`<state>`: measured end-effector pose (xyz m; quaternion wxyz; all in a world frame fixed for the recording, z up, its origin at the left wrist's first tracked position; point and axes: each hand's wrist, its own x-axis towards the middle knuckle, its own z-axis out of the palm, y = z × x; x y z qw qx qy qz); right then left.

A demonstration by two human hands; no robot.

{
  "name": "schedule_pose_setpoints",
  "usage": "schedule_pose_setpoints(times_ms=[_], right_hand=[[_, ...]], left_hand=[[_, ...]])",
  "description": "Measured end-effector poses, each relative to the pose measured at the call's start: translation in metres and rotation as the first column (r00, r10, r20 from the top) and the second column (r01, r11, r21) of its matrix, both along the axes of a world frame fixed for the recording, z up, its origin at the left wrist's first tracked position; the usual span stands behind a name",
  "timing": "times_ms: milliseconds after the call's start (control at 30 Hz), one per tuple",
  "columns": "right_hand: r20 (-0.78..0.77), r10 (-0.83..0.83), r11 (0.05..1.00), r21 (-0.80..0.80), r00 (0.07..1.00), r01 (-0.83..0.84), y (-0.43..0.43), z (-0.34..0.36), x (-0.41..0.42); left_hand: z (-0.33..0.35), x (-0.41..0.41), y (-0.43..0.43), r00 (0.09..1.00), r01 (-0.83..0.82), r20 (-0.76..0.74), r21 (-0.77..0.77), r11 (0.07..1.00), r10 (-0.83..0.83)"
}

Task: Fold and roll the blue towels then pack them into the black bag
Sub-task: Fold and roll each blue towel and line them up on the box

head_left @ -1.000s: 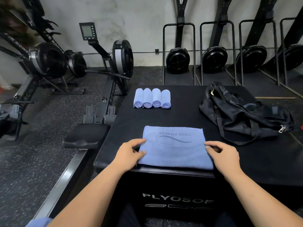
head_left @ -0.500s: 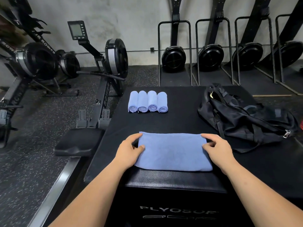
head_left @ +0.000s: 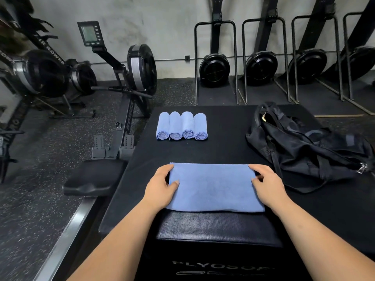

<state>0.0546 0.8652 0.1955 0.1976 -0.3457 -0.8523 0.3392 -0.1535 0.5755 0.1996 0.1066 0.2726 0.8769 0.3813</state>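
Note:
A blue towel [head_left: 213, 189] lies folded flat near the front edge of the black plyo box [head_left: 223, 151]. My left hand [head_left: 162, 187] pinches its left edge, thumb on top and fingers round the far left corner. My right hand [head_left: 267, 185] holds the right edge the same way, fingers curled at the far right corner. Several rolled blue towels [head_left: 182, 126] lie side by side at the back left of the box. The black bag [head_left: 304, 147] lies slumped at the right, its opening toward the back.
A rowing machine with a black seat [head_left: 93, 179] and rail runs along the box's left side. More rowers stand upright against the back wall [head_left: 261, 63]. The floor around is speckled rubber.
The towel has been folded over once more, hiding its printed logo and making it narrower front to back. Both hands moved forward with the fold and now sit at its far corners.

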Motion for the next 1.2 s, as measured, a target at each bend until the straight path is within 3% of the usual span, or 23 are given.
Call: schedule_pose_setpoints(times_ms=[267, 367, 467, 533, 633, 767, 1000, 1100, 1200], right_hand=[[0.118, -0.025, 0.997, 0.072, 0.993, 0.016, 0.001, -0.018, -0.012], [0.292, -0.081, 0.986, 0.166, 0.953, 0.033, -0.01, -0.015, -0.015], [0.351, -0.152, 0.901, 0.434, 0.924, -0.017, -0.033, -0.003, -0.02], [0.336, -0.021, 0.859, 0.487, 0.941, -0.155, -0.049, -0.003, -0.026], [0.529, 0.161, 0.838, 0.372, 0.833, -0.398, -0.063, -0.014, -0.028], [0.549, 0.134, 0.85, 0.364, 0.825, -0.381, -0.056, -0.02, -0.008], [0.612, 0.081, 0.869, 0.343, 0.786, -0.356, -0.058, -0.009, 0.003], [0.635, 0.045, 0.846, 0.386, 0.771, -0.368, -0.064, -0.004, -0.005], [0.592, 0.188, 0.774, 0.402, 0.783, -0.489, -0.069, 0.0, -0.013]], left_hand=[[-0.008, -0.011, 0.004, 0.987, 0.123, -0.083, -0.161, 0.979, -0.138], [-0.009, -0.003, 0.006, 0.994, 0.011, -0.108, -0.157, 0.988, -0.028], [-0.004, 0.016, 0.015, 0.892, -0.121, -0.451, -0.23, 0.966, 0.004], [0.0, 0.034, 0.032, 0.822, -0.016, -0.549, -0.282, 0.959, -0.148], [-0.009, 0.054, 0.051, 0.847, 0.143, -0.398, -0.468, 0.872, -0.353], [-0.022, 0.047, 0.032, 0.86, 0.136, -0.329, -0.59, 0.796, -0.391], [-0.026, 0.039, 0.005, 0.885, 0.057, -0.355, -0.56, 0.826, -0.302], [-0.027, 0.046, 0.0, 0.869, -0.002, -0.434, -0.484, 0.875, -0.238], [-0.029, 0.048, -0.002, 0.808, 0.0, -0.552, -0.352, 0.936, -0.207]])
